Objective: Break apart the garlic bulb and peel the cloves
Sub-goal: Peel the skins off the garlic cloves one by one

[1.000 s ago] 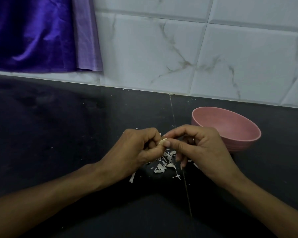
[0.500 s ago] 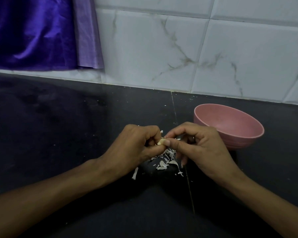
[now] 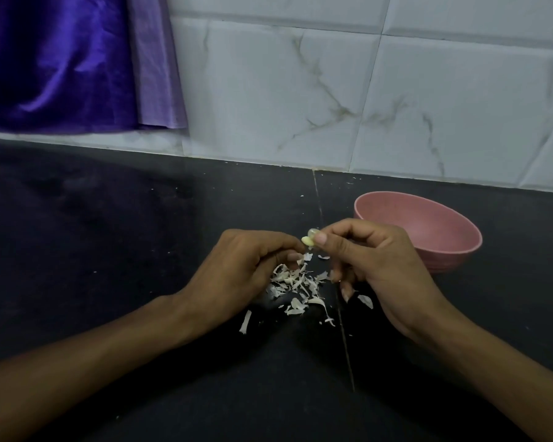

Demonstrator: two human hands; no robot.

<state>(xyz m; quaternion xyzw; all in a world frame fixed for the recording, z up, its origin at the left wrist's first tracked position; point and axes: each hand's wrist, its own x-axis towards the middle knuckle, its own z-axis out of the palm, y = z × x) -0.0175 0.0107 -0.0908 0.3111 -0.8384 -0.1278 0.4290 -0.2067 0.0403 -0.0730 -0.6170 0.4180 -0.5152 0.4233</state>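
One small pale yellow garlic clove (image 3: 307,240) is showing, along with one round pink plastic bowl (image 3: 419,229) and one loose heap of thin white papery garlic skins (image 3: 296,287), too many shreds to count. Two bare hands are working above the black stone table (image 3: 109,250).

The clove is looking smooth and glossy, mostly bare, with a small translucent scrap of skin clinging at its upper end. It is being held in the air just left of the bowl and directly above the far edge of the skin heap.

The right hand (image 3: 374,266) is hovering just in front of the bowl, its thumb and forefinger curling into a tight pinch on the clove, while the other fingers are folding loosely downward toward the table. The left hand (image 3: 240,269) is sitting further left of the bowl, knuckles up, its fingers curling inward with the fingertips close beside the clove; whether its grip is holding a scrap of skin cannot be told. Both forearms are reaching in from the near edge, converging toward the heap.

The skins are lying scattered on the table left of the bowl and nearer the person, between the two hands, with a few stray flakes resting apart from the heap.
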